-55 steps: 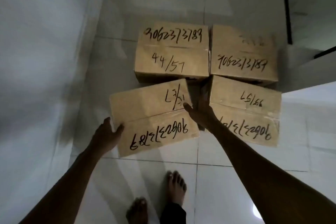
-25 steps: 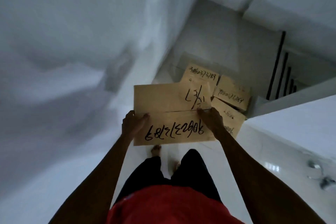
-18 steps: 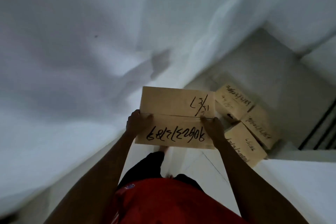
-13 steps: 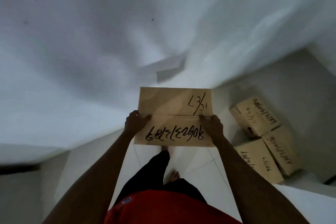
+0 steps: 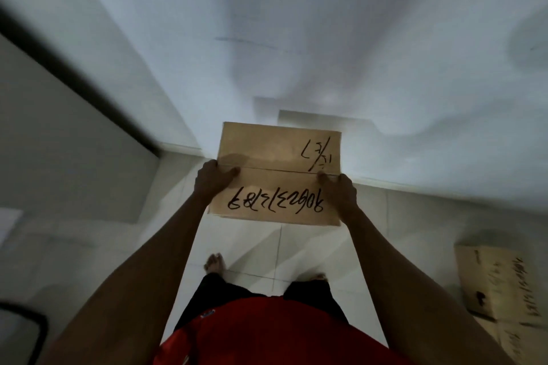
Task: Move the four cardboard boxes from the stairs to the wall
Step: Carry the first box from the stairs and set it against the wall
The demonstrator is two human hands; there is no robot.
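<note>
I have one cardboard box (image 5: 278,175) up off the floor at frame centre, left hand (image 5: 212,179) and right hand (image 5: 339,194) clamping its two ends, fingers wrapped over the top face. It hangs just short of the wall (image 5: 296,38) filling the upper frame, so by my reading none is placed yet. More boxes (image 5: 498,284) wait at the lower right edge. Bare tiled floor (image 5: 252,243) lies open beneath the load, with a dark-edged panel at the left.

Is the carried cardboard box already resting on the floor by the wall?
No: the cardboard box is held in the air by the left hand and right hand, above the floor tiles.
</note>
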